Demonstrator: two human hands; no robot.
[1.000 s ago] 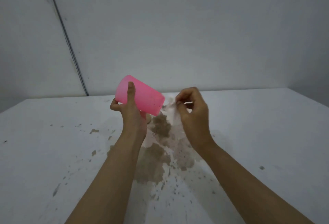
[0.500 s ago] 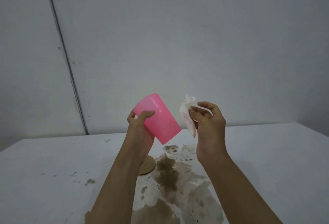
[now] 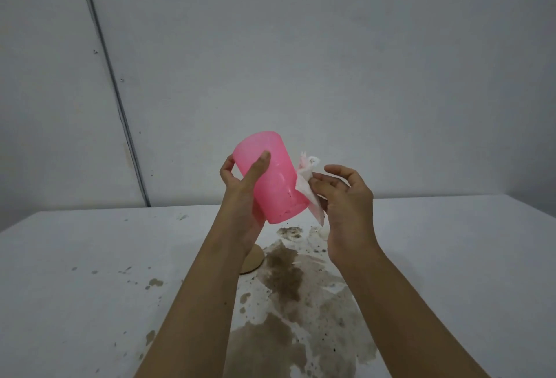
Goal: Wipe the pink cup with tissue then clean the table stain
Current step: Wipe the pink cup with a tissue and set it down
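Room on the table (image 3: 451, 257) flanking the stain (image 3: 285, 284) — wooden disc (image 3: 255, 261) beside it.

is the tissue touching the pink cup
Touching: the head view shows the right hand holding the tissue against the pink cup's side, with no gap.

We count one pink cup (image 3: 279, 188), one crumpled white tissue (image 3: 304, 185), two grips (left grip (image 3: 240, 206), right grip (image 3: 346, 206)), one round tan disc (image 3: 254, 260), one large brown stain (image 3: 285, 281) and one white desk (image 3: 90, 257).
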